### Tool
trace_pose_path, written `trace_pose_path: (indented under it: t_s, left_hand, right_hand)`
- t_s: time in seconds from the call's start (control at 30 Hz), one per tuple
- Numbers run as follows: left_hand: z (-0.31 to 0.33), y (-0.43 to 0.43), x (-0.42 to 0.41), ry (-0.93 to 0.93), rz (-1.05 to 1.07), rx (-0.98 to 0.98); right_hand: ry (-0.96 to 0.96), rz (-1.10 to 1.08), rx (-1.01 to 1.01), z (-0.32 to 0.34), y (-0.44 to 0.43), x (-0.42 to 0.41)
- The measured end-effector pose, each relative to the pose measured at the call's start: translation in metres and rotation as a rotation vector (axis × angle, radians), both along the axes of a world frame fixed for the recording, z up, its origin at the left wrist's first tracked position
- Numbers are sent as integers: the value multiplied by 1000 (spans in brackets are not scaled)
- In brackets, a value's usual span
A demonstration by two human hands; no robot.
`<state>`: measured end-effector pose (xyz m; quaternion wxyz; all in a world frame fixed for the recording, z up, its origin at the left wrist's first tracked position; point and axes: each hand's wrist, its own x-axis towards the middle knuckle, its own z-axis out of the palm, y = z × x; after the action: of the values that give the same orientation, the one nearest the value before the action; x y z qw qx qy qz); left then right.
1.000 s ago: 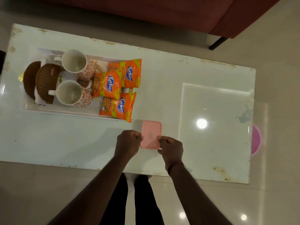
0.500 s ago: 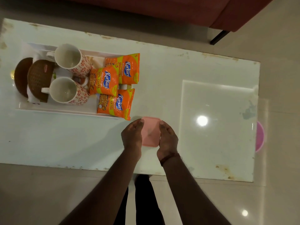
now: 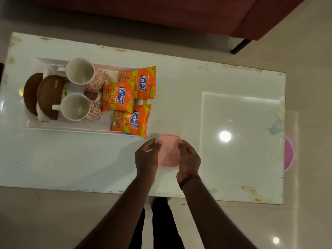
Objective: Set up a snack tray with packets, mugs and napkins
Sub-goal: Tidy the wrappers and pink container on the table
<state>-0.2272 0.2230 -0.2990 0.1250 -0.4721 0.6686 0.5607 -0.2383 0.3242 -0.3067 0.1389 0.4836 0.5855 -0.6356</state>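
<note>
1. Far left on the white table (image 3: 179, 83) sits the white tray (image 3: 71, 127), and at its left end two brown woven coasters (image 3: 48, 96) lean one over the other on a white napkin (image 3: 41, 114).
2. Next come two floral mugs, the far mug (image 3: 83, 73) and the near mug (image 3: 78, 107), both empty, upright, handles pointing left.
3. To their right lie three orange Kurkure packets: the far packet (image 3: 142, 83), the middle packet (image 3: 117, 96) overlapping it, and the near packet (image 3: 131, 120), whose right corner hangs over the tray's edge.
4. My left hand (image 3: 146, 157) cups the left side of a pink lidded box (image 3: 168, 151) on the table just right of the tray's near corner, fingers curled, fingertips at the box's far left corner.
5. My right hand (image 3: 188, 159) flanks the box's right side, its fingertips on the far right corner; a dark band circles that wrist. Both hands are closed in on the box, which rests on the table between them.
6. At the far right, past the table's edge, a pink round object (image 3: 288, 153) shows partly.
</note>
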Motion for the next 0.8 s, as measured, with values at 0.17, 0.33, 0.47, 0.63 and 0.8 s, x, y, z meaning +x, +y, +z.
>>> trace_pose_path:
  t_s: [0.17,0.33,0.47,0.63,0.8]
  left_hand:
    - [-3,-2,55,-71,-72,-28]
    - [-4,1,71,-15,52,71]
    - [-3,2,64,-1,66,80]
    - [-1,1,37,81,85,91]
    - [0,8,-2,117,234,173]
  right_hand:
    - [-26,80,6,-2,10,40]
    - [-26,79,104,-3,7,62]
    - [5,103,140,3,7,58]
    - [98,148,179,10,7,28]
    - [143,131,191,7,-1,-11]
